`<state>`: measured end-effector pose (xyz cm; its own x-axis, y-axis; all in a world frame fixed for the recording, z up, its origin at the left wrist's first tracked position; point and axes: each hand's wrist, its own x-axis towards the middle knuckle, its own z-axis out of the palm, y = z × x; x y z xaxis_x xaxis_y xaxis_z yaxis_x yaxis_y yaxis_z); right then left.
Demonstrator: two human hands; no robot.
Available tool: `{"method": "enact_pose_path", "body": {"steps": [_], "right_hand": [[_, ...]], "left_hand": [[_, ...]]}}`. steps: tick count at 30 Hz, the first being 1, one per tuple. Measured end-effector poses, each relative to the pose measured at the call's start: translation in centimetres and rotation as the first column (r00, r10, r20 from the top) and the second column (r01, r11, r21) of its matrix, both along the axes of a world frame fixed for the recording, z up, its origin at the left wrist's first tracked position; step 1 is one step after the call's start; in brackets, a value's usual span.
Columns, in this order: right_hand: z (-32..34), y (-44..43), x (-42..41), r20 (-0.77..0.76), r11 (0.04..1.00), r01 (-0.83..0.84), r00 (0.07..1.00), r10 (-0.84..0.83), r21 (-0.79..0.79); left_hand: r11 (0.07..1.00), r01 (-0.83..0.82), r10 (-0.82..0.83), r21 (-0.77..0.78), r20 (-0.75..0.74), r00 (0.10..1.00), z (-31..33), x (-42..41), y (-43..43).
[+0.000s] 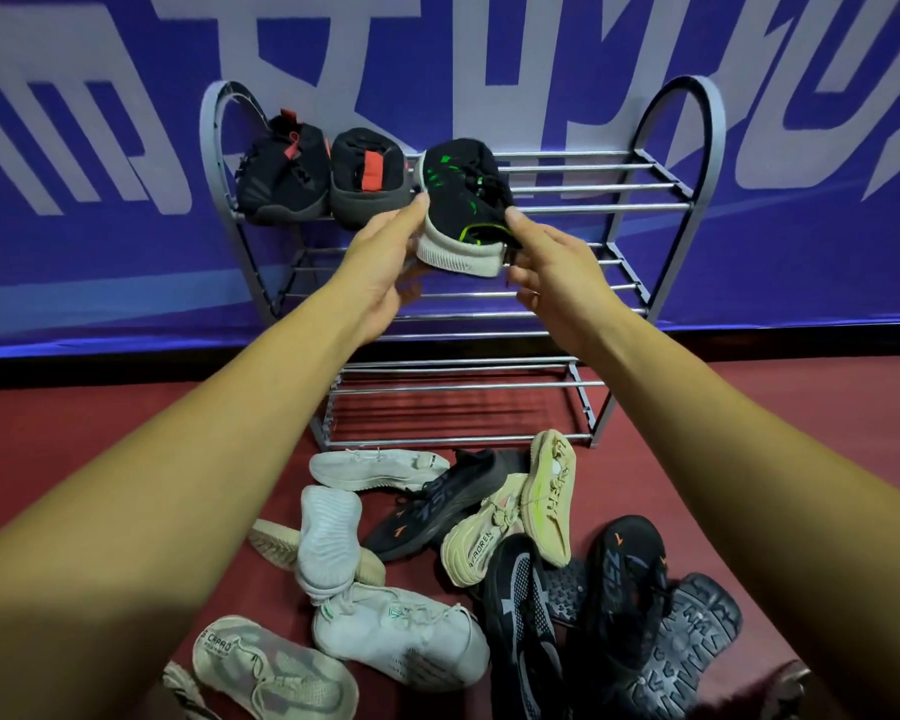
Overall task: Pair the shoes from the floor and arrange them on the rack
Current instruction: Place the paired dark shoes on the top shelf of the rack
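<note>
A black shoe with green marks and a white sole [461,210] is held at the top shelf of the grey metal rack [593,187], toe pointing to the wall. My left hand [380,262] grips its sole side from the left. My right hand [546,262] pinches its heel collar from the right. Two black shoes with red tabs [281,168] [367,176] stand side by side at the left end of the top shelf. The rack's middle and bottom shelves hold nothing.
Several loose shoes lie on the red floor in front of the rack: white ones [328,537], beige ones [546,501], black ones [624,579] and a grey one [271,672]. A blue banner wall [801,226] stands right behind the rack.
</note>
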<state>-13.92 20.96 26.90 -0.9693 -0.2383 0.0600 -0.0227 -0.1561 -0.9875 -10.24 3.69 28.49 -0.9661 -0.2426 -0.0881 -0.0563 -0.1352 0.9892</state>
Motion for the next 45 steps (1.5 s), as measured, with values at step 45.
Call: {"method": "enact_pose_path", "body": {"steps": [45], "right_hand": [[-1.4,1.8,1.4,-0.162,0.788,0.17,0.983,-0.09,0.592]], "left_hand": [[0.921,0.105,-0.073,-0.375,0.098,0.992,-1.9,0.4,0.0]]}}
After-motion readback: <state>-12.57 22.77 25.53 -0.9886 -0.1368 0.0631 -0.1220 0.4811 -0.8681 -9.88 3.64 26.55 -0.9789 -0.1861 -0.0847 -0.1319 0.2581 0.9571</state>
